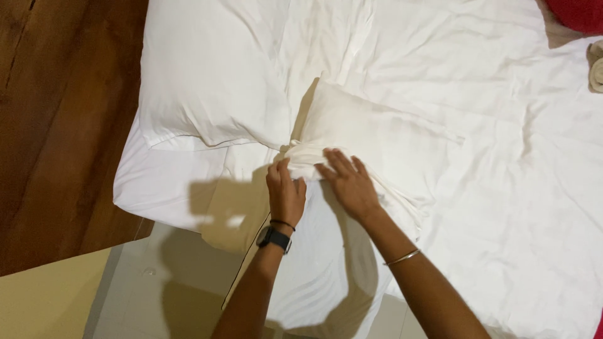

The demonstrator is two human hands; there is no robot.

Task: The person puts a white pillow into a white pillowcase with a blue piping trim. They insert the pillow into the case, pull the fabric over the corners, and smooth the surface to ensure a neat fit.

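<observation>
A white pillow (370, 135) in its pillowcase lies on the bed at the centre of the head view. Its near end is gathered into folds of cloth. My left hand (286, 191), with a dark watch on the wrist, pinches that bunched cloth at the pillow's left corner. My right hand (348, 182), with a thin bangle on the forearm, rests flat with fingers spread on the gathered end. A second, larger white pillow (207, 75) lies to the left, touching the first.
A rumpled white sheet (515, 188) covers the bed to the right. A dark wooden headboard panel (63, 125) stands on the left, pale floor tiles (151, 295) below. A red cushion (581, 12) and a rolled beige towel (597, 66) sit at the top right.
</observation>
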